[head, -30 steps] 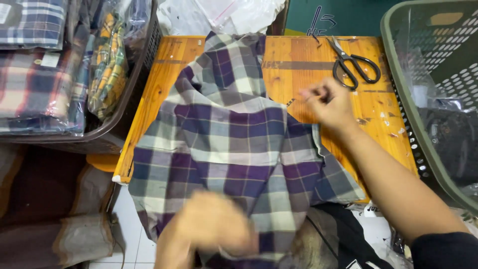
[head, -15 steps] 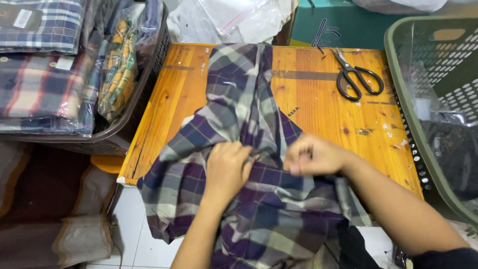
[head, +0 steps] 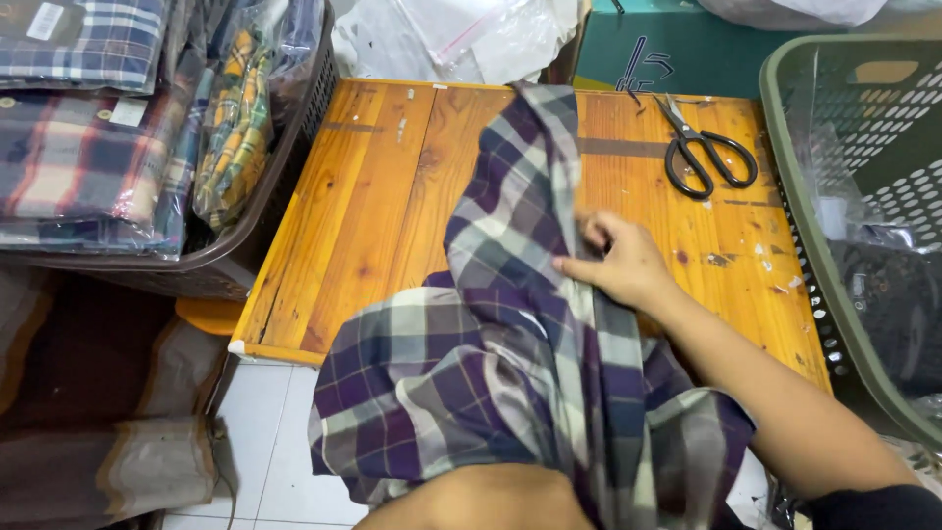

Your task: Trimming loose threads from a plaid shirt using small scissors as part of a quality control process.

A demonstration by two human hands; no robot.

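Since half a second ago, cloth has gone from a wide spread to a narrow bunched column; both hands were pressed at its middle, now only one shows on top.

- Plaid shirt, purple, grey and cream check: gathered lengthwise, upper end lying up the middle of the wooden counter, lower bulk hanging off the counter's near edge over the white tiled floor.
- Right hand: on the shirt's right edge, thumb and fingers closed in a pinch grip on a fold.
- Left hand: not visible. Only a forearm shows at the bottom edge, running under the shirt; grip cannot be told.
- Progress, as a judgement: folding under way, not done. Shirt is drawn in narrow, yet loose and uneven; no neat packet formed, and the hanging part is not on the counter.

Around the shirt:
- Black-handled scissors on the counter, to the upper right, well apart.
- Dark basket to the left, holding bagged plaid shirts.
- Green perforated basket to the right.
- Clear plastic bags beyond the far edge.

Nothing lies on the shirt; scissors are the only loose thing on the counter.
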